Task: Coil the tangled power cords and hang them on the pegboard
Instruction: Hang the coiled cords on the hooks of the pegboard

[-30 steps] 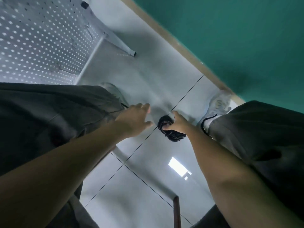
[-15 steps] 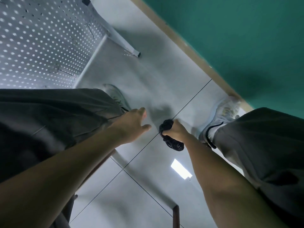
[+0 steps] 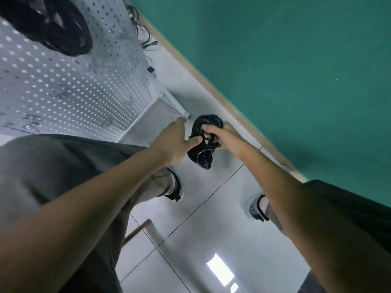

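Hands meeting on a coiled black cord above a pale tiled floor.

Green wall [image 3: 285, 60] fills the upper right, meeting the tiled floor [image 3: 211, 229] along a tan baseboard; a white pegboard [image 3: 63, 85] stands at upper left with a dark bundle of cords [image 3: 53, 28] hanging on it, blurred. Grey trouser legs and two shoes show below the arms. Between the forearms, held off the floor near the pegboard's foot, is the coiled cord [image 3: 204, 144]. The right hand [image 3: 224, 136] has its fingers curled round the coil's upper loops. The left hand [image 3: 173, 142] touches the coil's left side, thumb against the loops, fingers fairly straight; whether it grips cannot be told.
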`<state>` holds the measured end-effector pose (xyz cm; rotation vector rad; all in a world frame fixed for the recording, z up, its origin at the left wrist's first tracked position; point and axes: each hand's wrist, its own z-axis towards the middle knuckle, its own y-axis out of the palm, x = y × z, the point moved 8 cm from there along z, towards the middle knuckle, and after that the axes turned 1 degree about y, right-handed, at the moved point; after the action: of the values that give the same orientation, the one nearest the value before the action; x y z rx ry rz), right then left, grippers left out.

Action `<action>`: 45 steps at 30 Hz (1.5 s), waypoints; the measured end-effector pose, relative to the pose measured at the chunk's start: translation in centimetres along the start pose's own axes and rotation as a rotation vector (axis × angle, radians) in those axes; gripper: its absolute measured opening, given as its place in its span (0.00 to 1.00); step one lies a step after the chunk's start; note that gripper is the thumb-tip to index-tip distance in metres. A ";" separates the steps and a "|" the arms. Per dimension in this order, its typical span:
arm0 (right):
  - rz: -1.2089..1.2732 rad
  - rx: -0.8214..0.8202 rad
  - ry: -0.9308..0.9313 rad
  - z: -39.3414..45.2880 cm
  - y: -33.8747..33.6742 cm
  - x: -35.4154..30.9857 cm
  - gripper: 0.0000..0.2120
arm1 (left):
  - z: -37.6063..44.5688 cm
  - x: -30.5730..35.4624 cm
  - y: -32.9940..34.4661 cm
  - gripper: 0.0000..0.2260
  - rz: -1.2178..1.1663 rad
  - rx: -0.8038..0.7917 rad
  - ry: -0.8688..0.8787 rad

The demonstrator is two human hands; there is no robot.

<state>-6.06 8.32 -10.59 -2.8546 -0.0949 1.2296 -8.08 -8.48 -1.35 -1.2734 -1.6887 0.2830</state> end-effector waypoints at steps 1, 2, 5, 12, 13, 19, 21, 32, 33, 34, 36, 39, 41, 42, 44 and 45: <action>0.009 -0.013 -0.040 -1.8 0.3 -3.4 0.41 | -0.4 0.9 -2.0 0.35 -0.044 0.055 0.018; 0.007 -0.022 -0.079 -3.3 0.5 -6.3 0.37 | -0.9 1.9 -3.9 0.36 -0.100 0.098 0.039; -0.027 -0.089 -0.213 -8.1 1.9 -14.2 0.17 | -3.5 4.6 -9.1 0.33 -0.298 0.164 0.109; -0.109 -0.146 -0.412 -19.3 5.2 -26.7 0.13 | -13.0 9.0 -20.5 0.29 -0.413 0.445 0.232; -0.115 -0.153 -0.447 -20.6 5.7 -28.2 0.16 | -14.4 9.5 -21.8 0.33 -0.452 0.456 0.246; -0.069 -0.198 -0.641 -28.2 7.7 -35.8 0.35 | -21.4 12.4 -28.9 0.21 -0.587 0.586 0.342; -0.039 -0.194 -0.699 -30.3 7.9 -37.6 0.31 | -23.5 13.1 -31.0 0.19 -0.627 0.636 0.361; -0.012 -0.005 -0.928 -39.1 9.6 -43.5 0.15 | -31.6 16.5 -36.1 0.13 -0.792 0.765 0.450; -0.019 0.010 -0.942 -39.6 9.8 -43.9 0.15 | -32.1 16.7 -36.3 0.13 -0.805 0.767 0.456; -0.028 0.014 -0.959 -40.1 9.9 -44.3 0.15 | -32.6 17.0 -36.6 0.13 -0.802 0.767 0.463; -0.038 -0.002 -0.996 -41.0 10.4 -45.3 0.13 | -33.6 17.5 -37.3 0.12 -0.771 0.767 0.470; -0.065 -0.053 -1.027 -42.4 11.1 -47.2 0.13 | -35.3 18.5 -39.3 0.13 -0.693 0.788 0.483; -0.095 -0.068 -1.029 -43.0 11.4 -48.7 0.15 | -36.4 19.2 -41.1 0.15 -0.576 0.829 0.468; -0.108 -0.075 -1.032 -43.3 11.5 -49.6 0.15 | -37.0 19.6 -42.1 0.15 -0.496 0.854 0.454; -0.107 -0.087 -1.053 -44.1 11.8 -51.2 0.15 | -38.1 20.5 -44.0 0.15 -0.334 0.877 0.426; -0.098 -0.089 -1.072 -44.5 11.9 -52.1 0.14 | -38.6 20.9 -45.0 0.15 -0.253 0.890 0.406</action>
<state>-8.88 -7.39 57.12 -1.8640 -0.2983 2.5665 -4.86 -23.51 59.67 -0.4085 -1.1314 0.5097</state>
